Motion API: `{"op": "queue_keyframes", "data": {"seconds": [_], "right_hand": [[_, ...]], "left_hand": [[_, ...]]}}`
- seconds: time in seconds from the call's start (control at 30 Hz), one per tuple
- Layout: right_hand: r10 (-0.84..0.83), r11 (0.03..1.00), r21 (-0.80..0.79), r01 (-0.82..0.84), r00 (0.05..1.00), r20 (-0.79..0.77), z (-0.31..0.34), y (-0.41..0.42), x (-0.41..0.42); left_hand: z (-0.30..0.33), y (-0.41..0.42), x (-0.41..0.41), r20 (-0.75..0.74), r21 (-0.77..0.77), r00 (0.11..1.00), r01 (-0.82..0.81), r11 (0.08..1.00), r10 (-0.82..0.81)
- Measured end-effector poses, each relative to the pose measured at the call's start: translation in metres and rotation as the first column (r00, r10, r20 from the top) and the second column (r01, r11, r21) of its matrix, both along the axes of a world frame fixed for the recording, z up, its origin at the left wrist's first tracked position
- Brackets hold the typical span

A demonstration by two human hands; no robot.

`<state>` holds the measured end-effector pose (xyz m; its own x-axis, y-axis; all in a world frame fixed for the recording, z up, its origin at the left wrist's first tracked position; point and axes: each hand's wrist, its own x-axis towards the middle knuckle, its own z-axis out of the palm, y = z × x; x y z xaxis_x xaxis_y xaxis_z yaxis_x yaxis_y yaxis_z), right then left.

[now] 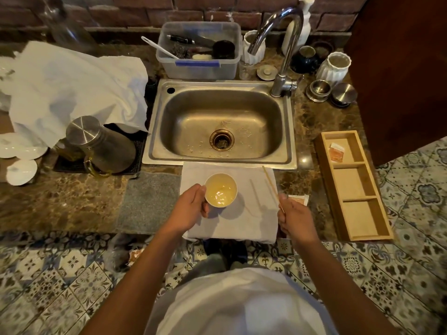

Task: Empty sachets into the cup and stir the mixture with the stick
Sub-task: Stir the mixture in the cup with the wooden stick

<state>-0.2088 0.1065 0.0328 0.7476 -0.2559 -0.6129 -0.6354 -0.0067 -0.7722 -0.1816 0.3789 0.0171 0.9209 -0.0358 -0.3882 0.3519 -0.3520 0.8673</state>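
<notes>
At frame centre the left hand grips the cup; the right hand fingers pinch the stick, held clear of the cup. Careless stirring could slop the liquid onto the cloth.

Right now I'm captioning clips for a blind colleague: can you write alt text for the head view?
A person's left hand grips a cup of pale liquid on a white cloth before a steel sink, while the right hand holds a thin stick outside the cup. An orange sachet lies beside that hand.
</notes>
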Motion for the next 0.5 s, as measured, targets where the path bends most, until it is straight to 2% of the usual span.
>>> {"op": "queue_keyframes", "data": {"seconds": [0.1,0.27,0.5], "right_hand": [[-0.009,0.999,-0.039,0.008,0.999,-0.034,-0.020,-0.004,-0.004],[0.033,0.979,-0.197,-0.052,0.995,-0.095,-0.057,0.008,-0.013],[0.209,0.890,-0.384,-0.247,0.968,-0.138,-0.075,0.025,-0.021]], "left_hand": [[-0.001,0.001,-0.001,0.010,0.020,1.000,0.008,1.000,-0.008],[-0.003,0.002,-0.001,0.011,0.029,1.000,0.000,1.000,0.000],[0.000,0.006,-0.005,0.012,0.015,1.000,-0.020,1.000,0.020]]}}
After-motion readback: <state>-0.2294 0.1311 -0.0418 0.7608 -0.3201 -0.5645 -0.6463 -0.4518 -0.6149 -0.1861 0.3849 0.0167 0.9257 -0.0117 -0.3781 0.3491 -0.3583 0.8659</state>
